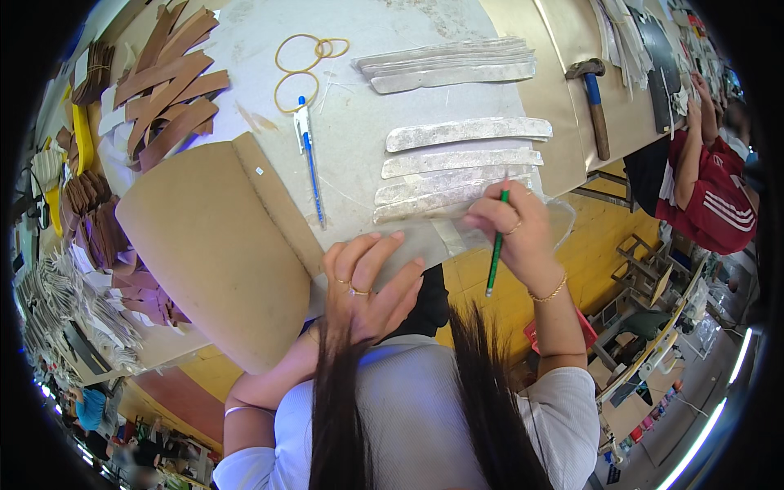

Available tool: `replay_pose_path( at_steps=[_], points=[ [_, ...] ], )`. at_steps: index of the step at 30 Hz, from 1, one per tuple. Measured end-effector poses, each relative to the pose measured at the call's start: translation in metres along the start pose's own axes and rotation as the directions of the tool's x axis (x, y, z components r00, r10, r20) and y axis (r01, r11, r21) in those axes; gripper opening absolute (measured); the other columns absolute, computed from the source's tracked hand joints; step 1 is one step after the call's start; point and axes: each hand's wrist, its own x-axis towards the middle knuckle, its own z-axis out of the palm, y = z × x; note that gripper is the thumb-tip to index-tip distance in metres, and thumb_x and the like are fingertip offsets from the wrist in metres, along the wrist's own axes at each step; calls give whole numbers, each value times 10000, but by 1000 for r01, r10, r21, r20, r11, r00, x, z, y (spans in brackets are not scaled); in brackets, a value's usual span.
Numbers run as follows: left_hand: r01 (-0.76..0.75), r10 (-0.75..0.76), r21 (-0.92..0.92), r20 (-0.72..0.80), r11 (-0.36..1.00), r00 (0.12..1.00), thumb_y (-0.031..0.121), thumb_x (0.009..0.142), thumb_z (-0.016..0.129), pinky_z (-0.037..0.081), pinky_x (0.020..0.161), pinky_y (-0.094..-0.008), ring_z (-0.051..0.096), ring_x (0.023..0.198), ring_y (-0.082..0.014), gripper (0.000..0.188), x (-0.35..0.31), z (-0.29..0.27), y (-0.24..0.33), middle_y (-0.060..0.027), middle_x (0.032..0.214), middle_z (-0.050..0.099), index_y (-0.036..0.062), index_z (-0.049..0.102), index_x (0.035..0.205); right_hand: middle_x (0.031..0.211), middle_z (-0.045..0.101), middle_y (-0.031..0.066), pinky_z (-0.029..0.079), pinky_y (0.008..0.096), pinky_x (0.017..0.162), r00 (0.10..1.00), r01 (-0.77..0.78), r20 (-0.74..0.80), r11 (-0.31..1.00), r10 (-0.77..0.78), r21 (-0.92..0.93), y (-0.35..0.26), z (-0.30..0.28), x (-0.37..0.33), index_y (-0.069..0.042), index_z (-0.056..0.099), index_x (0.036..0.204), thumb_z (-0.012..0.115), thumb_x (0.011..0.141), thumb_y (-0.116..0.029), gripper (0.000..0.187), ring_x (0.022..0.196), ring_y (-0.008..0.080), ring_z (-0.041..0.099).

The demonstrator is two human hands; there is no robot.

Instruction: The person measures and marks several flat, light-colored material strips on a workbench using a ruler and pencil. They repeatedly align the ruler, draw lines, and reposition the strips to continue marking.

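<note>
My right hand (520,229) is closed round a green pencil (496,253), with its fingers over the right end of the nearest pale strip (425,207). That strip lies in a row with other grey-white strips (469,131), one above the other. My left hand (371,282) rests at the near table edge with its fingers stretched and apart, and nothing shows in it. Beyond the row sits a stack of similar strips (449,77). A blue-and-white pen (309,151) lies left of the row, close to several yellow rubber bands (296,91).
A large brown board (216,245) leans in from the left, beside my left forearm. Brown strips (175,82) are piled behind it. A hammer (599,122) lies at the right table edge. Someone in a red shirt (719,192) is farther right.
</note>
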Motion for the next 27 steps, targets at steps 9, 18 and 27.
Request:
replay_pose_path(
  at_steps=[9,18,27],
  points=[
    [61,-62,16,113,998,992,162,795,792,410,1074,-508,462,1357,-382,468,30,10,0,-202,1487,489,111,671,1244,856,616,65,503,370,607,999,12,-46,999,-14,-39,20,-11,38,-113,710,941,858,743,-265,290,728,270,639],
    [105,-118,83,175,991,977,235,815,811,346,1144,-535,394,1440,-385,557,39,17,3,-225,1557,419,104,635,1326,842,622,58,493,359,598,995,94,-10,992,-95,-81,31,-5,49,-119,727,918,852,741,-281,271,707,240,633],
    [113,-133,135,146,984,980,267,860,754,384,1117,-534,441,1400,-390,496,44,20,1,-242,1508,468,110,632,1314,820,622,47,484,353,590,995,102,10,990,-102,-97,32,-3,52,-130,732,911,850,732,-288,266,685,230,620]
  ],
)
